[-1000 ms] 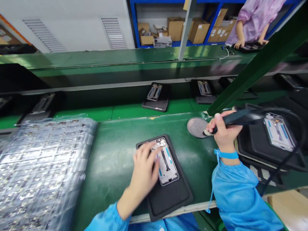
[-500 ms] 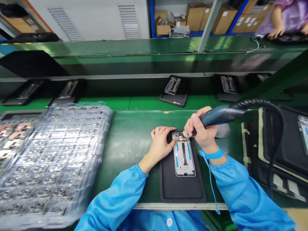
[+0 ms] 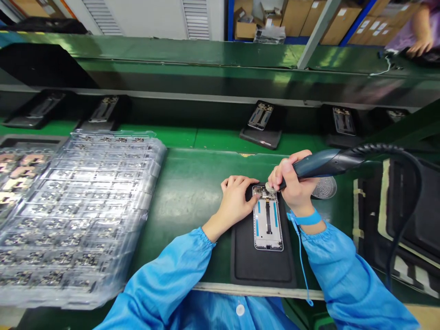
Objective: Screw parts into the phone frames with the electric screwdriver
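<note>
An opened phone frame (image 3: 268, 233) with blue strips and a dark ribbon lies on a black tray (image 3: 263, 270) at the bench's front edge. My left hand (image 3: 237, 201) rests over the tray's upper left, fingers stretched out, thumb touching the phone's top left corner. In my right hand (image 3: 295, 188) is a dark electric screwdriver (image 3: 319, 164), gripped low on its body, with its nose over the phone's top end. The fingers hide the tip. Its coiled cable (image 3: 409, 156) runs off to the right. A blue wrist strap (image 3: 307, 217) circles my right wrist.
Stacked clear plastic trays of small circuit boards (image 3: 79, 215) fill the left side. Black trays (image 3: 412, 220) are piled on the right. Beyond the bench, another phone on a tray (image 3: 260, 115) sits on the green line (image 3: 178, 137). A co-worker's hand (image 3: 421, 43) shows far right.
The whole view has shifted, so the scene sits slightly to the right and the background higher. Both hands and the screwdriver keep their places at the phone's top end.
</note>
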`<state>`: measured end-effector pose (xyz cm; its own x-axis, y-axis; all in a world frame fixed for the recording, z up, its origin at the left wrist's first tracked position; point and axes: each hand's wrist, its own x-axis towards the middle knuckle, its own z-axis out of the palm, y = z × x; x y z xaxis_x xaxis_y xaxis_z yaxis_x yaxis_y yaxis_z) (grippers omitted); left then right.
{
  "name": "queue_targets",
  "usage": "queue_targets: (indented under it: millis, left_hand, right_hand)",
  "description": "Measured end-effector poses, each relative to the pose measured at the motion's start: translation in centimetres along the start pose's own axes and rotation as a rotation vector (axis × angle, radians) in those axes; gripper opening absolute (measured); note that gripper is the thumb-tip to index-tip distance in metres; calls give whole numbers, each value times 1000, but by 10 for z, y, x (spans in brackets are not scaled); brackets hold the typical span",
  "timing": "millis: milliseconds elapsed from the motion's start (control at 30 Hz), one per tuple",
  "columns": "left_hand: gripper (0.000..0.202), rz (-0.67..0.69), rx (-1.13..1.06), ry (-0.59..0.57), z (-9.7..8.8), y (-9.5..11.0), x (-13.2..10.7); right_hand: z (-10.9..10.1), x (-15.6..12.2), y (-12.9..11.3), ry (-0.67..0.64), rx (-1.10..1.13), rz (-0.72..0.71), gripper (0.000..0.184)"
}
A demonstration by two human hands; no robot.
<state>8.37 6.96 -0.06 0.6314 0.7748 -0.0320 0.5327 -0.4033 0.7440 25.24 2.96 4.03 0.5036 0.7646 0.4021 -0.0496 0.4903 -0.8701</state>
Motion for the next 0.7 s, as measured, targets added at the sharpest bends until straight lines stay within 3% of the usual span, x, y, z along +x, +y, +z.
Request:
queue_targets:
  millis: [500, 600, 700]
  left_hand:
    - [44, 51, 11, 24, 8, -6, -5]
    - [49, 59, 45, 68, 8, 0, -19]
    - [45, 104, 102, 99, -11, 9, -47]
  right_hand:
    - [7, -4, 6, -45, -49, 53, 55]
    - [10, -10, 3, 13, -37, 41, 57]
    - [0, -19, -3, 115, -48, 56, 59]
